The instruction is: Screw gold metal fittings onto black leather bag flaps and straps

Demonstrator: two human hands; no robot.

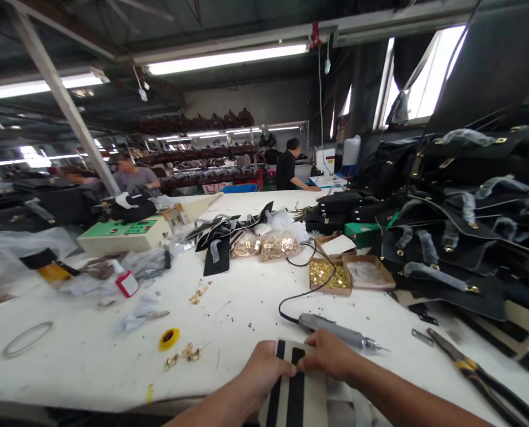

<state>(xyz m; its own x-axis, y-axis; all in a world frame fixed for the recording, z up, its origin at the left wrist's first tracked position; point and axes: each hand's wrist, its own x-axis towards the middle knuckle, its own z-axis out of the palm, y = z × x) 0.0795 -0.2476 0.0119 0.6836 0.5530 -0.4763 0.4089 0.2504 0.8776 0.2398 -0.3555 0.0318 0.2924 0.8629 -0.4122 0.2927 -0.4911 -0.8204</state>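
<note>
My left hand (267,366) and my right hand (324,354) are both closed on a beige panel with black strips (296,400) at the table's front edge. The left thumb presses on the panel from the left. From the right, the right thumb and fingers pinch near the top of one black strip. Any small part under the fingertips is hidden. Just beyond the right hand lies a grey electric screwdriver (335,330) with its cable running back. To the left of the hands are a yellow tape roll (169,338) and several gold metal fittings (188,353).
A box of gold hardware (329,276) and bagged gold fittings (273,246) stand mid-table. Pliers (469,367) lie at right beside stacked black bag pieces (460,237). A red-labelled bottle (126,280) and a green-topped machine (124,234) are at left. People work farther back.
</note>
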